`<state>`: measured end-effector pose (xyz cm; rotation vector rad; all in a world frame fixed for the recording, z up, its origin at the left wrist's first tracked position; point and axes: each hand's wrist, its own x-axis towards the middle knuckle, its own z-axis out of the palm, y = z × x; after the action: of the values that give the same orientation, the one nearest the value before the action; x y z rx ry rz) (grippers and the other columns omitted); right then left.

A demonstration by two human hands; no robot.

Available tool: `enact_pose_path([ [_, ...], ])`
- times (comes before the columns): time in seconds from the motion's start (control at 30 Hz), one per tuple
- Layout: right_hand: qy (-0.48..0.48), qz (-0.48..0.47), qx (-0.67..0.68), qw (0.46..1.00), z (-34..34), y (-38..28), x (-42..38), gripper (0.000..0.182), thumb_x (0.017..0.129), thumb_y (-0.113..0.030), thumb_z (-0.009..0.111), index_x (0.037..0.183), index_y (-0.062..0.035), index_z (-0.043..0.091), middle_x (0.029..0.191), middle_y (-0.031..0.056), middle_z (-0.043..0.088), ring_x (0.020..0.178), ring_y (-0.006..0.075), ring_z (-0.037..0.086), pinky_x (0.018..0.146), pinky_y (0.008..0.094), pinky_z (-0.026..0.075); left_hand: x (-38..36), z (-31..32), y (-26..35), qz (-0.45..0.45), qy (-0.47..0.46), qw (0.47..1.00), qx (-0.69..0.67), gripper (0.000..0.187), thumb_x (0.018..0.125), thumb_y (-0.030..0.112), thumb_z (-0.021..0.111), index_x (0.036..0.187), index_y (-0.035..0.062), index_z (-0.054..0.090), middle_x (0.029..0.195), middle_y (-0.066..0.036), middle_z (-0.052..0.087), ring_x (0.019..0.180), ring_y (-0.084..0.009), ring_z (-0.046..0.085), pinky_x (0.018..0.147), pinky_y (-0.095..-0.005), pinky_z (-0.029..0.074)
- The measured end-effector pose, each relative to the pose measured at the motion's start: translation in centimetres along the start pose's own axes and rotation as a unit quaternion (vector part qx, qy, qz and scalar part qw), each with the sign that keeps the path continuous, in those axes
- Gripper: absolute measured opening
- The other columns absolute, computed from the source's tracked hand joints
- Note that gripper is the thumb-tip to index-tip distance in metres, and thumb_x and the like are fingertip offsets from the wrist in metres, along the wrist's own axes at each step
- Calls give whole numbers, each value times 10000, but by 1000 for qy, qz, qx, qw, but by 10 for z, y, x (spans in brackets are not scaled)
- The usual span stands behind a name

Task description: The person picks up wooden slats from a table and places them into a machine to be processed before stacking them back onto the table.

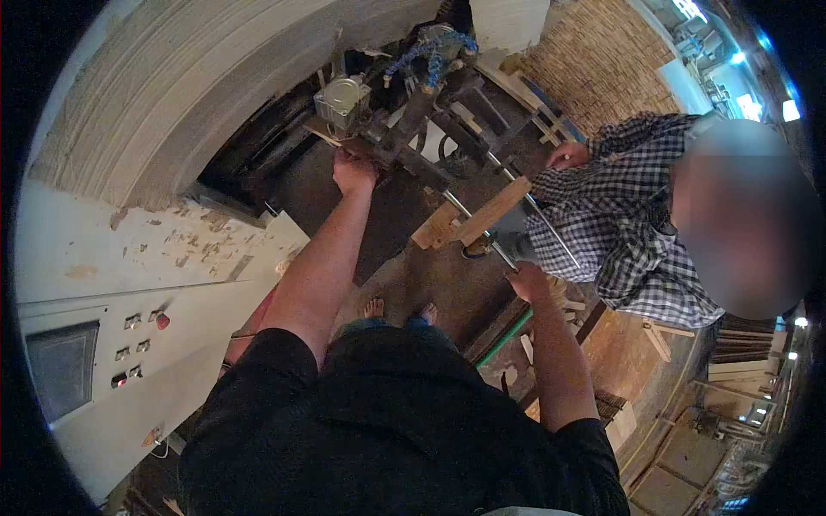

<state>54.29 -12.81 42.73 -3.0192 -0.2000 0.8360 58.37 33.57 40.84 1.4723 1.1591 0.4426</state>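
My left hand (pixel 354 175) reaches up to the machine's dark metal carriage (pixel 404 142), just below a square grey metal housing (pixel 342 101). Its fingertips are hidden against the machine, so what they hold does not show. My right hand (pixel 527 282) is closed at the lower end of a shiny metal rod (pixel 503 252) that sticks out from the carriage. Two wooden blocks, a longer one (pixel 494 211) and a shorter one (pixel 436 227), sit at the rods. A second metal rod (pixel 555 230) runs alongside, nearer the other person.
A co-worker in a checked shirt (pixel 637 189) stands close on the right, one hand (pixel 568 156) near the machine. Blue coiled hoses (pixel 434 64) hang above the carriage. A control cabinet (pixel 112 361) stands at left. Stacked wood (pixel 594 64) lies behind; my bare feet (pixel 428 313) are below.
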Motion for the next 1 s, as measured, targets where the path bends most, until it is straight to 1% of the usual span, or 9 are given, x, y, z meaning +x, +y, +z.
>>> enact_pose_path([
  [0.1, -59, -3, 35, 998, -23, -14, -11, 494, 927, -439, 583, 1140, -5, 679, 1102, 266, 677, 1073, 428, 627, 975, 510, 482, -13, 1, 13, 61, -3, 978, 201, 422, 810, 272, 733, 1189, 95, 681, 1029, -214, 722, 1005, -371, 700, 861, -466, 559],
  [0.23, -15, -38, 25, 999, -15, -10, -8, 511, 932, -456, 570, 1143, -3, 675, 1093, 263, 676, 1082, 427, 622, 988, 506, 476, -35, -13, 40, 93, -50, 967, 232, 417, 825, 241, 692, 1223, 117, 675, 1062, -209, 718, 1040, -383, 686, 887, -479, 548],
  [0.33, -78, 6, -6, 997, -32, -26, -19, 504, 937, -454, 563, 1140, -6, 674, 1076, 268, 675, 1080, 432, 619, 990, 498, 476, -14, -1, 6, 111, -81, 952, 272, 437, 808, 248, 704, 1221, 110, 674, 1073, -197, 720, 1037, -387, 686, 879, -474, 552],
  [0.4, -6, -29, 35, 999, -29, -24, -24, 502, 934, -456, 573, 1116, 0, 678, 1074, 269, 673, 1081, 431, 620, 959, 501, 484, -4, 11, -22, 215, -48, 960, 176, 494, 760, 278, 759, 1221, 119, 679, 1045, -187, 729, 1017, -371, 697, 852, -457, 566],
  [0.53, -38, -37, 59, 997, -36, -22, -22, 479, 938, -451, 581, 1063, 1, 677, 1030, 251, 676, 1043, 427, 627, 914, 513, 487, -27, -5, 12, 166, -108, 956, 216, 472, 765, 314, 768, 1185, 114, 690, 1080, -199, 720, 1034, -352, 696, 855, -456, 568],
  [0.63, -40, -42, 42, 997, -22, -16, -12, 449, 939, -437, 592, 1020, -2, 668, 984, 224, 675, 996, 415, 632, 883, 521, 485, -6, 6, -5, -36, -179, 971, 154, 457, 781, 345, 765, 1161, 106, 685, 1130, -219, 699, 1065, -362, 683, 888, -479, 558],
  [0.7, -34, -39, -1, 999, -13, -10, -8, 437, 938, -437, 593, 996, -10, 664, 952, 219, 668, 961, 414, 629, 877, 523, 485, -15, 8, 2, 3, -129, 954, 269, 472, 801, 369, 755, 1168, 85, 665, 1176, -233, 676, 1070, -385, 674, 899, -504, 552],
  [0.9, 9, -36, 9, 999, -4, -4, -6, 433, 942, -434, 594, 1022, -17, 679, 1035, 232, 669, 1024, 409, 634, 915, 508, 490, -29, -6, 7, 189, -121, 940, 258, 456, 835, 283, 714, 1232, 75, 624, 1201, -226, 665, 1090, -405, 651, 920, -512, 540],
  [1.0, -9, -37, -20, 999, -1, -3, -4, 411, 932, -407, 607, 1040, -17, 681, 1070, 247, 661, 1062, 410, 629, 945, 497, 491, -13, 1, -10, 165, -151, 944, 242, 451, 832, 262, 708, 1236, 82, 619, 1206, -226, 663, 1090, -407, 646, 926, -509, 535],
])
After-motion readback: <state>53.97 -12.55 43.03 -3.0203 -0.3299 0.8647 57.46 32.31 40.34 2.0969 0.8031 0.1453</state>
